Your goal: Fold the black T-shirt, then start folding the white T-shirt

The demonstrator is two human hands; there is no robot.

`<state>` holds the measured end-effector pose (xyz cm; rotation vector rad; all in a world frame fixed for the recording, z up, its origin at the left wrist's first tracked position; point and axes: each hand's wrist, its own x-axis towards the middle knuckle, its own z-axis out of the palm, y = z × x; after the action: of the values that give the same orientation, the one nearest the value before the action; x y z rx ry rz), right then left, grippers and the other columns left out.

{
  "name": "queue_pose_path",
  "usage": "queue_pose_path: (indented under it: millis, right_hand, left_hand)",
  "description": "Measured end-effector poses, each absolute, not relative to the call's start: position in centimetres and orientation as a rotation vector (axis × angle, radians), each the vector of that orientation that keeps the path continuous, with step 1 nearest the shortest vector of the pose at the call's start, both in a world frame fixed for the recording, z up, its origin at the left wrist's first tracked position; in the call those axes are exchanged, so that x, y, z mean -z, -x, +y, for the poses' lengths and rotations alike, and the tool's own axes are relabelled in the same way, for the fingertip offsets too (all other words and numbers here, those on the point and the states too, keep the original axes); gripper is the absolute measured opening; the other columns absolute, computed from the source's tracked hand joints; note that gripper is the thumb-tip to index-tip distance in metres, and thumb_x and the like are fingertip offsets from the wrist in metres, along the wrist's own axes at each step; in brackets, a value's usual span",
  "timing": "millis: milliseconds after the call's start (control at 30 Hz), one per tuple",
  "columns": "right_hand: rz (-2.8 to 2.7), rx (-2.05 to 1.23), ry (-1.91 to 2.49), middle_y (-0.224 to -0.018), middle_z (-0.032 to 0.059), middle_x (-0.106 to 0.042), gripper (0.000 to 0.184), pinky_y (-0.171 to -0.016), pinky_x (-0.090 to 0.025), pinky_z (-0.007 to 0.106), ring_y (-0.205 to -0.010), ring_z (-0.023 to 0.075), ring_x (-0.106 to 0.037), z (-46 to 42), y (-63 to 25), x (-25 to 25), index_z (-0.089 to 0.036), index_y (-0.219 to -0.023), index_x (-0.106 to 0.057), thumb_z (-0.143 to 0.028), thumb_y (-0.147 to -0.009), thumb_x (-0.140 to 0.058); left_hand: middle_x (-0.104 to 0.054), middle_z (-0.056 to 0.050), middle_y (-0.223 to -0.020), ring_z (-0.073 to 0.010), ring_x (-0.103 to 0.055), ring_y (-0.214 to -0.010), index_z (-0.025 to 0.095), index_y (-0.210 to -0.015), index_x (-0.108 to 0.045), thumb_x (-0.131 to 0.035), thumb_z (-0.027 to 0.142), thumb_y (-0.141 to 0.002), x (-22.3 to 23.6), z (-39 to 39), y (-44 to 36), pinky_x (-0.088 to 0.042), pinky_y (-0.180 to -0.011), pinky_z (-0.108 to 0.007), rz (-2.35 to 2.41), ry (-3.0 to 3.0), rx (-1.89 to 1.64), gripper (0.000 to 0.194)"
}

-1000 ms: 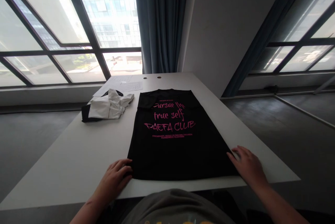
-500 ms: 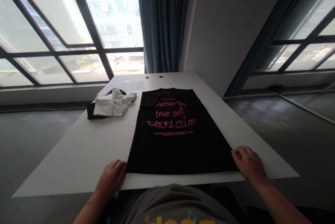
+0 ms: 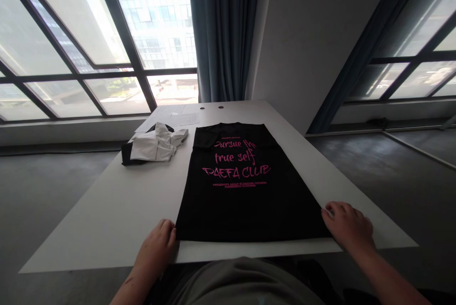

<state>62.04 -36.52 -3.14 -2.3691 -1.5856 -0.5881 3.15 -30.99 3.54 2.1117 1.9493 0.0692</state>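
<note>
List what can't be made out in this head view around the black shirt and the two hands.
- Left hand: fingertips curl at the black shirt corner; a pinch cannot be told.
- Right hand: the same at the other corner.
- Small pink print under the big lettering: too small to read.
- Dark garment under the white cloth: mostly covered.
- Papers at the far end of the table: washed out by window glare.

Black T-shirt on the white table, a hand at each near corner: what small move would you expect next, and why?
Probably a pinch of both near corners to lift the hem and fold it away. The black T-shirt lies flat and narrowed lengthwise on the table. The left hand and right hand rest at its near corners; whether the fingers grip cloth cannot be told.
</note>
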Motion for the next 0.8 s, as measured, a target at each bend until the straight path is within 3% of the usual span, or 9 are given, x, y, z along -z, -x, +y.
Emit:
queue_pose_path:
  millis: [167, 367, 500, 600, 800]
  right_hand:
    - [-1.465, 0.628, 2.298, -0.116, 0.0172, -0.07, 0.026, -0.079, -0.048, 0.059, -0.104, 0.042, -0.065, -33.4, -61.0, 1.6, -0.03, -0.105, -0.07, -0.042, -0.089, -0.053]
    - [-1.846, 0.36, 1.957, -0.109, 0.0112, -0.069, 0.02, -0.1, -0.048, 0.044, -0.107, 0.0285, -0.063, -23.6, -53.0, -3.0, -0.023, -0.097, -0.071, -0.033, -0.092, -0.054]
    - [-2.091, 0.034, 1.919, -0.118, 0.0103, -0.067, 0.023, -0.1, -0.046, 0.039, -0.114, 0.0278, -0.058, -14.7, -43.7, -5.5, -0.023, -0.106, -0.073, -0.034, -0.095, -0.056]
    - [-2.263, -0.13, 1.917, -0.132, 0.0113, -0.062, 0.034, -0.105, -0.044, 0.042, -0.126, 0.0311, -0.051, -7.8, -36.7, -6.1, -0.026, -0.126, -0.069, -0.037, -0.095, -0.058]
    - [-2.342, -0.254, 1.904, -0.14, 0.0131, -0.057, 0.039, -0.103, -0.045, 0.047, -0.13, 0.0346, -0.049, 4.5, -25.3, -5.4, -0.029, -0.134, -0.065, -0.038, -0.097, -0.055]
  left_hand:
    - [-0.073, -0.003, -0.094, -0.0184, -0.069, -0.088, 0.024, -0.096, -0.053, -0.041, 0.027, -0.105, -4.3, -30.9, -2.9, -0.039, -0.074, -0.027, 1.953, -1.841, -0.055, 0.016]
    - [-0.074, -0.002, -0.09, -0.019, -0.069, -0.085, 0.024, -0.095, -0.055, -0.042, 0.033, -0.106, -4.6, -29.5, -3.1, -0.038, -0.072, -0.027, 1.965, -1.732, -0.14, 0.019]
    - [-0.076, -0.004, -0.097, -0.0246, -0.07, -0.094, 0.025, -0.102, -0.06, -0.046, 0.043, -0.104, -5.0, -28.9, -4.3, -0.038, -0.074, -0.031, 1.934, -1.766, -0.041, 0.024]
    - [-0.075, -0.005, -0.098, -0.025, -0.069, -0.095, 0.024, -0.098, -0.061, -0.053, 0.038, -0.1, -5.3, -28.5, -5.2, -0.038, -0.074, -0.031, 1.892, -1.825, 0.002, 0.016]
    - [-0.071, -0.002, -0.094, -0.0188, -0.065, -0.091, 0.024, -0.087, -0.053, -0.057, 0.027, -0.094, -5.1, -27.3, -4.5, -0.04, -0.076, -0.028, 1.776, -1.772, -0.093, 0.009]
